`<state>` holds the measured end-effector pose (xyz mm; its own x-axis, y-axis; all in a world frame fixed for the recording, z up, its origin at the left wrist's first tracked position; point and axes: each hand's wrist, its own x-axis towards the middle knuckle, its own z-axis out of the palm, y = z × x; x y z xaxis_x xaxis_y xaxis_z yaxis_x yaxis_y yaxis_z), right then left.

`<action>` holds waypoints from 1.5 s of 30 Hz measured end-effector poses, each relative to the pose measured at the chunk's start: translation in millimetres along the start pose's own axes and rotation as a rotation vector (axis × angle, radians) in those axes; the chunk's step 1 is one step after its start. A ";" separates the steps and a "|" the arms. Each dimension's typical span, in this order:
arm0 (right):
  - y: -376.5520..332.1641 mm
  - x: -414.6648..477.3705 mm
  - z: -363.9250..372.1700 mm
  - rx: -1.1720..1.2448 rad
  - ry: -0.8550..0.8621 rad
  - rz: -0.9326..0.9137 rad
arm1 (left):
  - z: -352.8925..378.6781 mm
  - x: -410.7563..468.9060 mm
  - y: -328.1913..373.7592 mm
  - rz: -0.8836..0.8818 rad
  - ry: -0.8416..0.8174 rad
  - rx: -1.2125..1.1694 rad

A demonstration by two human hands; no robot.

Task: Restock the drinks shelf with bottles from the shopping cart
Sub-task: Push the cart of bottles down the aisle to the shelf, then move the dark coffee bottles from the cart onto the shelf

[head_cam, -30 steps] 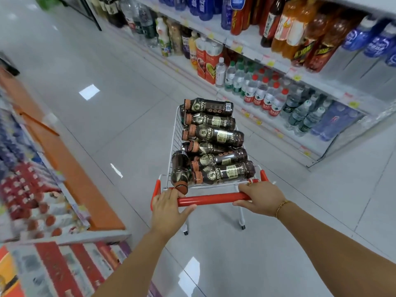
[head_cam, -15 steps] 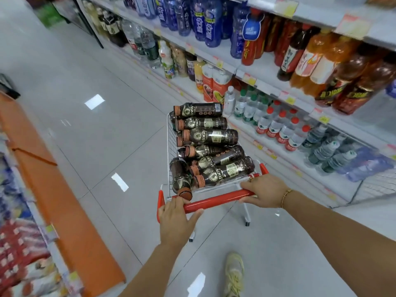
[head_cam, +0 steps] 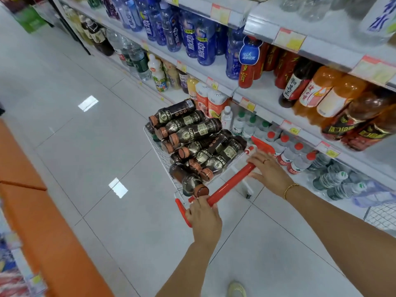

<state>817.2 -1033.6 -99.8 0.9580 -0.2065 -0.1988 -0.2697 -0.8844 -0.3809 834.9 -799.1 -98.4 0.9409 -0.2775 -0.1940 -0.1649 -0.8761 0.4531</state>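
Beside drinks shelf (head_cam: 267,86) — left hand (head_cam: 203,219), right hand (head_cam: 270,172) both clasp cart handle (head_cam: 231,183).

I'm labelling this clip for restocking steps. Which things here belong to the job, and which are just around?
Part of the job:
dark brown bottles with copper caps
white wire shopping cart with red handle
left hand and right hand, both on the handle
white drinks shelf

Just around:
blue bottles
orange bottles
red-capped water bottles
orange display opposite
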 end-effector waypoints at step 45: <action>16.9 126.7 -63.9 -0.252 -0.346 -0.157 | -82.9 261.3 92.4 0.016 -0.081 -0.391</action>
<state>940.3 -1101.4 -73.7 0.8849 0.0520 -0.4628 -0.0508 -0.9770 -0.2070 1090.1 -919.9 -35.1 0.9103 -0.3337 -0.2451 -0.0398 -0.6597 0.7505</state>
